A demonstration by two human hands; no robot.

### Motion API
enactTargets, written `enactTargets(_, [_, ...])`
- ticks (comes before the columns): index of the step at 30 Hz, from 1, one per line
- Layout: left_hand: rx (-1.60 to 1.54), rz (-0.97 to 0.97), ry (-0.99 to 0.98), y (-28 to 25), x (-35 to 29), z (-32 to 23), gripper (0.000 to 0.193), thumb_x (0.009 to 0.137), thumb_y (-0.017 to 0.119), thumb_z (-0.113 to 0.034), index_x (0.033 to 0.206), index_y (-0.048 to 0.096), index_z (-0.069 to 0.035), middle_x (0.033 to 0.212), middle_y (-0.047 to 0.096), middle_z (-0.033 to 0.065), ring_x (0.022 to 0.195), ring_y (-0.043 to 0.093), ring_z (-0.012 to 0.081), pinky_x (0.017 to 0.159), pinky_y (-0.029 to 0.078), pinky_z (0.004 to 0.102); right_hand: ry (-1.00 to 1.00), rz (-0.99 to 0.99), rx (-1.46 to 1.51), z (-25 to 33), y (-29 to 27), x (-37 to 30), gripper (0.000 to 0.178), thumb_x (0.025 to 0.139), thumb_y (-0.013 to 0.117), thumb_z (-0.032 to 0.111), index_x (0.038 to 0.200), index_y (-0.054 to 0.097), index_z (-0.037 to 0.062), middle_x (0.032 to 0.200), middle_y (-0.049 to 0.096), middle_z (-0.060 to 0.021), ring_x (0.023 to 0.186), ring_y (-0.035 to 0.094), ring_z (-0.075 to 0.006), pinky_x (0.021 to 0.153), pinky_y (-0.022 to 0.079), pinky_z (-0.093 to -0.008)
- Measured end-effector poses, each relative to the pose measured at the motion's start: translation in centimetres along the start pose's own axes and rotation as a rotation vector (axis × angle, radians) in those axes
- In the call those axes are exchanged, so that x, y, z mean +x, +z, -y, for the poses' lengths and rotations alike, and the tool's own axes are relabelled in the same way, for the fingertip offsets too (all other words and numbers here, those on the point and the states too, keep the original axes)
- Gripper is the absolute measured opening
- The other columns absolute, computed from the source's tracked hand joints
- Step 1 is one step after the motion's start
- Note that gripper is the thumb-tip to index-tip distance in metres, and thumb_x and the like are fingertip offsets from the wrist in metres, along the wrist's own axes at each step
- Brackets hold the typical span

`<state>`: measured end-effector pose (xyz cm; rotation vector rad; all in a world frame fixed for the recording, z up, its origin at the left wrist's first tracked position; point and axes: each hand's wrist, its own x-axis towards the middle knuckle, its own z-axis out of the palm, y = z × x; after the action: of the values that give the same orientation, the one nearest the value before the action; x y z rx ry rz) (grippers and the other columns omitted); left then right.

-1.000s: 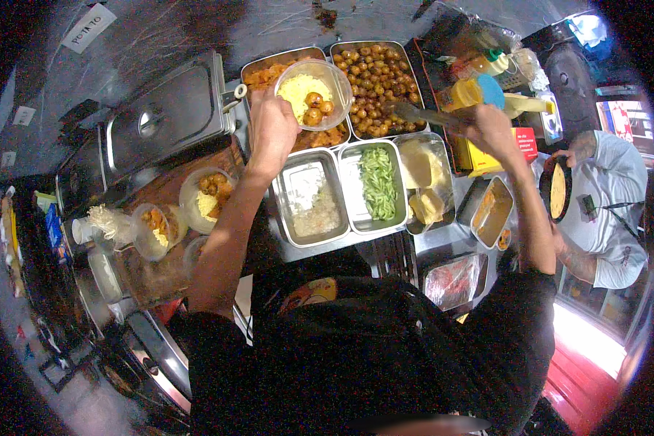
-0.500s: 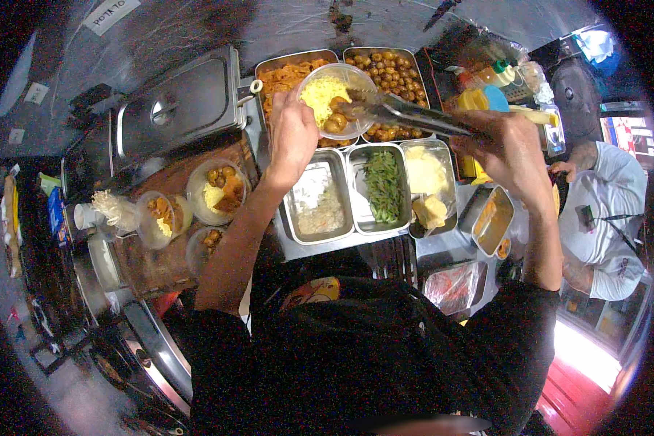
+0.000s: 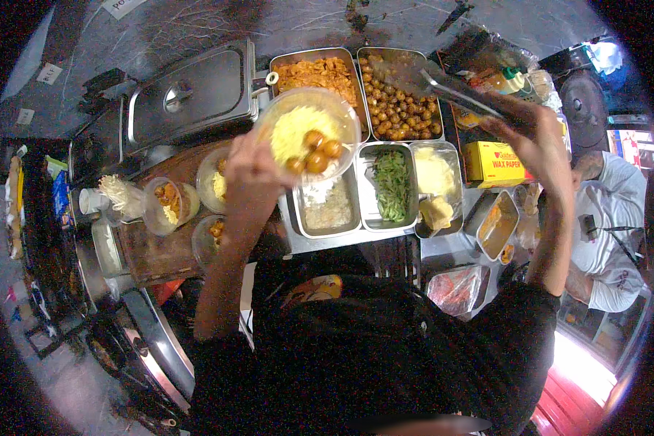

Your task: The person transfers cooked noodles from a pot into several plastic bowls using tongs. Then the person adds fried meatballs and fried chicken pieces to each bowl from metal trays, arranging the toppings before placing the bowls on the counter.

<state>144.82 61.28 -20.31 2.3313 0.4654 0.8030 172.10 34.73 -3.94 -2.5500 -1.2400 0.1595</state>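
Note:
My left hand (image 3: pixel 251 163) grips the edge of a clear round plastic bowl (image 3: pixel 351 131), tilted in the air. Inside it are fine yellow shreds (image 3: pixel 298 131) and several glazed brown baby potatoes (image 3: pixel 316 161). My right hand (image 3: pixel 538 142) is closed on metal tongs (image 3: pixel 465 98), whose blurred tips hover over a steel pan of glazed baby potatoes (image 3: pixel 407 112); whether they grip any cannot be made out. Beside that pan lies orange-red food (image 3: pixel 316 76) in another pan, partly hidden by the bowl.
Nearer pans hold white food (image 3: pixel 327 207), green strips (image 3: pixel 392 185) and pale yellow pieces (image 3: pixel 436 174). Other filled bowls (image 3: pixel 168 207) stand on a wooden board (image 3: pixel 142 254) at left, beside lidded steel pans (image 3: pixel 189 98). A yellow box (image 3: pixel 490 163) and a person (image 3: pixel 607 211) are at right.
My left hand has drawn the bowl down toward me and tilted it, showing more potatoes. My right hand's tongs have left the bowl and moved over the potato pan.

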Motion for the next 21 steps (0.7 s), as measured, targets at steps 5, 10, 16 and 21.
enactTargets(5, [-0.175,0.123,-0.705,-8.4,-3.2,-7.0,0.035,0.1,0.047,-0.021,0.126,0.057,0.002,0.12,0.056,0.0163,0.107,0.056,0.0238,0.094,0.044,0.0354,-0.051,0.244,-0.504,-3.9,9.0,2.8,0.033,0.077,0.072,0.034,0.099,0.073,0.0104,0.081,0.068,-0.0201,0.079,0.066,-0.036,0.07,0.051,-0.0452])
enactTargets(10, [-0.162,0.051,-0.566,-9.9,-8.4,-5.9,0.035,0.102,0.04,-0.013,0.131,0.054,0.0,0.103,0.056,0.0117,0.092,0.057,0.0191,0.083,0.048,0.0328,-0.139,0.204,-0.458,-1.6,12.9,5.6,0.031,0.069,0.071,0.029,0.078,0.068,-0.0009,0.08,0.068,-0.0223,0.078,0.069,-0.0367,0.072,0.055,-0.0465])
enactTargets(16, [-0.297,0.086,-0.786,-10.1,-8.7,-7.7,0.035,0.101,0.041,-0.012,0.131,0.054,0.0,0.106,0.055,0.016,0.1,0.059,0.0248,0.088,0.047,0.0356,-0.155,0.294,-0.406,1.2,16.8,7.1,0.032,0.069,0.071,0.031,0.076,0.069,-0.0002,0.078,0.069,-0.0205,0.078,0.069,-0.0359,0.07,0.056,-0.0462])
enactTargets(21, [-0.092,0.074,-0.507,-9.1,-8.9,-5.9,0.032,0.099,0.044,-0.01,0.127,0.055,0.001,0.104,0.057,0.0191,0.102,0.058,0.0295,0.09,0.045,0.0382,-0.184,0.27,-0.362,2.3,18.0,8.0,0.033,0.072,0.071,0.032,0.076,0.069,-0.0003,0.078,0.069,-0.0206,0.077,0.069,-0.0367,0.07,0.056,-0.0464])
